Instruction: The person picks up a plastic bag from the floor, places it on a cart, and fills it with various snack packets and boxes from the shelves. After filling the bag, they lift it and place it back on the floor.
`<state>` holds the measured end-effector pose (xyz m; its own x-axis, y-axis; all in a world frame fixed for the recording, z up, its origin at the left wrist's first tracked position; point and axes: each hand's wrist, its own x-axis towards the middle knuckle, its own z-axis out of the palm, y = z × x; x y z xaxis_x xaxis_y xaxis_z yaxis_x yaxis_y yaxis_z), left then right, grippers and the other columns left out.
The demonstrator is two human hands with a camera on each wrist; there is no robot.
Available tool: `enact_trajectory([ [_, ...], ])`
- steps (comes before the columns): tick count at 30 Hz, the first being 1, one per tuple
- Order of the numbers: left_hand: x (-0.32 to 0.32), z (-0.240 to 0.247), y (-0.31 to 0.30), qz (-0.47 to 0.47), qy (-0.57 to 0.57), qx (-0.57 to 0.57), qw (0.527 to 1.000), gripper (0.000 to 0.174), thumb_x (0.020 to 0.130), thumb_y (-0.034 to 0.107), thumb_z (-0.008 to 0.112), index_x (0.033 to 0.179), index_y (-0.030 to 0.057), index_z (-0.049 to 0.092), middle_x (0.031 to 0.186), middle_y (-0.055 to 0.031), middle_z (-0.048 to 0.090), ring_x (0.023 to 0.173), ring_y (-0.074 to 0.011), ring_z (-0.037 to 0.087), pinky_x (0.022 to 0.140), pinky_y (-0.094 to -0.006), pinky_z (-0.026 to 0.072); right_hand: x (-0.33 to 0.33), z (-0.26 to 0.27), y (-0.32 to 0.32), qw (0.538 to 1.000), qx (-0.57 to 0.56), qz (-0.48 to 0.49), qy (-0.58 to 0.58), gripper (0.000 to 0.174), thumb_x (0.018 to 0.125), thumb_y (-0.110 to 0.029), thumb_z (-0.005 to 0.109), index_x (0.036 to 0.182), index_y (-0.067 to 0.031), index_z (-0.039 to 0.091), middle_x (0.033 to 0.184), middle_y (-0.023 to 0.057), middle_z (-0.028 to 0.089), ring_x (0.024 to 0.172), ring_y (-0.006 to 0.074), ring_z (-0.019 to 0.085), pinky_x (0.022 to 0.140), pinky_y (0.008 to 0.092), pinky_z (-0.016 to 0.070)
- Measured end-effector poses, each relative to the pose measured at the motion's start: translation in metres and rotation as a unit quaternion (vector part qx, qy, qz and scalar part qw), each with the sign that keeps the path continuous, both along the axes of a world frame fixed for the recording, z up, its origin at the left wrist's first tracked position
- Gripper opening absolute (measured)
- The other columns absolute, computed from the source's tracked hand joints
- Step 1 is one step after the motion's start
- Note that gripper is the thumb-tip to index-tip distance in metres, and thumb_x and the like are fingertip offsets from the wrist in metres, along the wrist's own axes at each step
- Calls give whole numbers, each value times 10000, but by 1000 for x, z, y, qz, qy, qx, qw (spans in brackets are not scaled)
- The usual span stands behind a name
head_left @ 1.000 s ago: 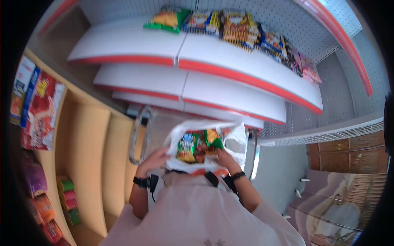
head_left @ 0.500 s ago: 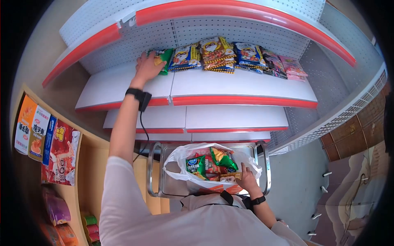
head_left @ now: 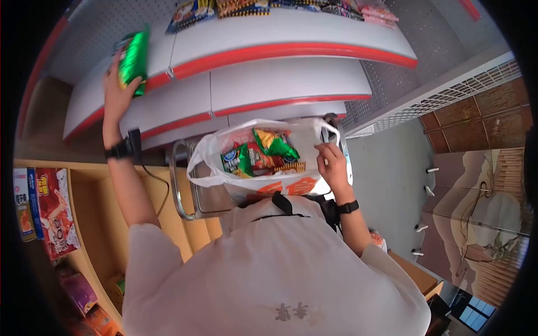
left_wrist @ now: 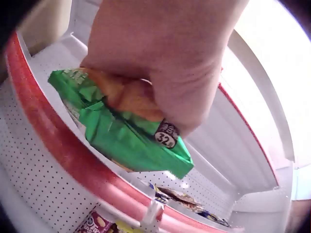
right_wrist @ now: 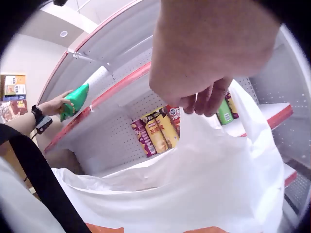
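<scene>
My left hand [head_left: 119, 92] grips a green snack bag [head_left: 134, 59] at the left end of the upper shelf, close over its red edge. In the left wrist view this crinkled bag [left_wrist: 131, 138] hangs below the hand, with a dark label reading 32 near one corner. My right hand [head_left: 334, 165] is at the right side of a white plastic bag [head_left: 207, 151], its curled fingers [right_wrist: 218, 94] holding the rim where the plastic rises to them. Green and red snack bags [head_left: 274, 144] lie inside the plastic bag.
The plastic bag stands on a metal cart [head_left: 210, 204]. More snack packets [head_left: 244, 7] line the back of the white upper shelf [head_left: 269, 33]. At left is a wooden shelf unit [head_left: 92, 201] with red boxes [head_left: 56, 215]. A wire-mesh panel [head_left: 437, 95] borders the right.
My left hand has gone from the plastic bag up to the shelf, taken the green snack bag, and drawn it left and forward off its row. The right hand has moved to the rim.
</scene>
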<state>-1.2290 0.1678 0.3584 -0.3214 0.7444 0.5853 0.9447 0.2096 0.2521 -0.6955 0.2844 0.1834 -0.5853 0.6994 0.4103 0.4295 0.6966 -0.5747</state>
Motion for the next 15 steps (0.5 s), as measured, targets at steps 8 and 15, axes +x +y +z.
enact_trajectory([
  [8, 199, -50, -79, -90, -177, -46, 979, 839, 640, 112, 754, 1403, 118, 403, 1447, -167, 332, 1333, -345, 330, 1092, -442, 288, -51, -40, -29, 906, -115, 236, -333, 235, 837, -279, 589, 961, -108, 692, 863, 138, 666, 878, 300, 630, 926, 432, 407],
  [15, 300, -274, -43, -178, -255, -503, 806, 1014, 640, 246, 805, 1475, 274, 230, 1487, -128, 292, 1363, -374, 263, 1086, -590, 185, -38, -55, -37, 754, -341, 392, -401, 255, 830, -272, 555, 937, -83, 689, 884, 165, 675, 796, 364, 640, 733, 424, 509],
])
